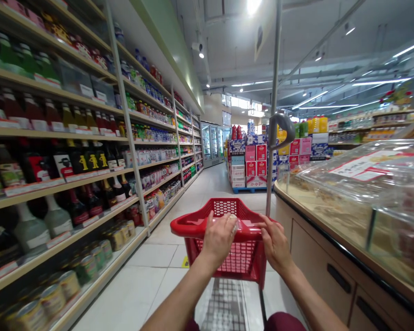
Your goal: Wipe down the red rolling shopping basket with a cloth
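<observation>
Handle (249, 234) sits under left hand (218, 238) and right hand (274, 239), both holding it. Red basket (243, 261) extends beyond their grip.

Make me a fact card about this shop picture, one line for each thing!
Place: shop aisle
Cart: red, with holes in its sides
Left hand: on top of the cart's handle
Right hand: at the handle's right end
Left side: shelves of bottles and cans
Right side: counter with clear packages
Ahead: stacked boxes on a blue base; glass-door fridges beyond
</observation>
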A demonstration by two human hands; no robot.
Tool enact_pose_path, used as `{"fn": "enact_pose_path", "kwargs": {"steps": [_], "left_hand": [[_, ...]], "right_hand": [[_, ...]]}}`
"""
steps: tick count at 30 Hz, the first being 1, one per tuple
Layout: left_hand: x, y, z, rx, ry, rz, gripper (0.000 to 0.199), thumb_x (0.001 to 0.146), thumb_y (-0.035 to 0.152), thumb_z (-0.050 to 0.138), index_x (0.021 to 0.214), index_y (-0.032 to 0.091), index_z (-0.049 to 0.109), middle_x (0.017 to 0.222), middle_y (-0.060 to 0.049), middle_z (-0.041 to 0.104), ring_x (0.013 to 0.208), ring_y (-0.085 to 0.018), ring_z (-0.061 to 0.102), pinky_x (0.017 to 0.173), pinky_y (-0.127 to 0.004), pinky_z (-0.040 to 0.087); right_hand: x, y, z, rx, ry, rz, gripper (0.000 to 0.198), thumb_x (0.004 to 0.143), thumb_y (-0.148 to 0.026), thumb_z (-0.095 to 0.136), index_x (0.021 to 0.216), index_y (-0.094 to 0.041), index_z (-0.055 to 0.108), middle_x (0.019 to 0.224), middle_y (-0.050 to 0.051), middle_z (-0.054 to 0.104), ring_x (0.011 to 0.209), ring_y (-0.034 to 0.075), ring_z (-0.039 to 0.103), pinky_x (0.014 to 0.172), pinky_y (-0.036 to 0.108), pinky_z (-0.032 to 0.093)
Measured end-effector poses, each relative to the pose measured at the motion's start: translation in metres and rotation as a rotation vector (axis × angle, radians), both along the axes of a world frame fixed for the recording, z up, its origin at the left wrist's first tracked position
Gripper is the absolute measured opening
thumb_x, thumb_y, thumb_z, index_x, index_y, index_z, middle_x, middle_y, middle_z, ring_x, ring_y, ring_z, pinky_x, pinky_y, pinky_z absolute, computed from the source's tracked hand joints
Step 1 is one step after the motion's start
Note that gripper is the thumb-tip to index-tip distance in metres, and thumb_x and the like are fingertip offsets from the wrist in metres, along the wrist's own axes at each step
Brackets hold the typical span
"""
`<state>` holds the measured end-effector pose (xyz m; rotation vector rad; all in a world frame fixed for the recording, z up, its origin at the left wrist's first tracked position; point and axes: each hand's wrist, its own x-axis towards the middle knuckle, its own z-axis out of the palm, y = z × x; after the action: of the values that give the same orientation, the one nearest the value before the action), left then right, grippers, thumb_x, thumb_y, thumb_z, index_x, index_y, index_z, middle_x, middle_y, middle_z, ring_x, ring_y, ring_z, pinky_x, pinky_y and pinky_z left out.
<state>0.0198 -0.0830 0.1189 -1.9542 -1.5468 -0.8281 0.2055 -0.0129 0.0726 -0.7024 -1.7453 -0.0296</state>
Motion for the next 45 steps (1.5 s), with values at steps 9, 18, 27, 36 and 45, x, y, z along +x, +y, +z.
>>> {"fn": "enact_pose_path", "kwargs": {"steps": [9, 18, 27, 36, 45], "left_hand": [[-0.006, 0.000, -0.003, 0.037, -0.053, 0.076, 0.029, 0.086, 0.029, 0.034, 0.110, 0.027, 0.050, 0.112, -0.003, 0.060, 0.107, -0.017, 0.052, 0.103, -0.047, 0.026], [0.006, 0.004, 0.010, -0.036, -0.146, 0.170, 0.028, 0.085, 0.030, 0.036, 0.106, 0.023, 0.053, 0.109, -0.005, 0.061, 0.101, -0.019, 0.055, 0.101, -0.052, 0.027], [-0.001, 0.000, 0.014, -0.080, -0.240, 0.202, 0.026, 0.085, 0.029, 0.035, 0.104, 0.024, 0.053, 0.110, -0.005, 0.061, 0.102, -0.022, 0.055, 0.099, -0.059, 0.024], [0.002, -0.002, 0.014, -0.124, -0.137, 0.031, 0.027, 0.086, 0.031, 0.034, 0.106, 0.027, 0.051, 0.113, -0.001, 0.059, 0.105, -0.016, 0.053, 0.103, -0.054, 0.019], [0.012, -0.006, 0.007, -0.102, -0.056, -0.097, 0.027, 0.086, 0.030, 0.036, 0.108, 0.030, 0.051, 0.117, 0.001, 0.057, 0.109, -0.015, 0.050, 0.105, -0.051, 0.015]], "right_hand": [[0.000, -0.003, 0.000, 0.013, 0.014, -0.030, 0.036, 0.086, -0.025, 0.032, 0.120, -0.021, 0.041, 0.089, 0.003, 0.064, 0.088, 0.018, 0.057, 0.087, 0.042, 0.034], [-0.001, -0.004, -0.001, 0.041, -0.002, -0.028, 0.034, 0.085, -0.024, 0.033, 0.118, -0.021, 0.044, 0.092, 0.003, 0.064, 0.090, 0.019, 0.056, 0.090, 0.044, 0.033], [-0.005, -0.004, -0.003, 0.088, -0.020, -0.049, 0.034, 0.085, -0.023, 0.034, 0.118, -0.021, 0.043, 0.094, 0.003, 0.064, 0.092, 0.019, 0.056, 0.092, 0.044, 0.032], [-0.004, -0.003, -0.005, 0.091, -0.041, -0.035, 0.034, 0.085, -0.023, 0.035, 0.118, -0.021, 0.042, 0.094, 0.003, 0.063, 0.093, 0.018, 0.055, 0.092, 0.044, 0.032], [-0.004, -0.002, -0.005, 0.118, -0.038, -0.049, 0.034, 0.085, -0.023, 0.035, 0.117, -0.020, 0.043, 0.093, 0.004, 0.063, 0.091, 0.018, 0.056, 0.091, 0.042, 0.032]]}}
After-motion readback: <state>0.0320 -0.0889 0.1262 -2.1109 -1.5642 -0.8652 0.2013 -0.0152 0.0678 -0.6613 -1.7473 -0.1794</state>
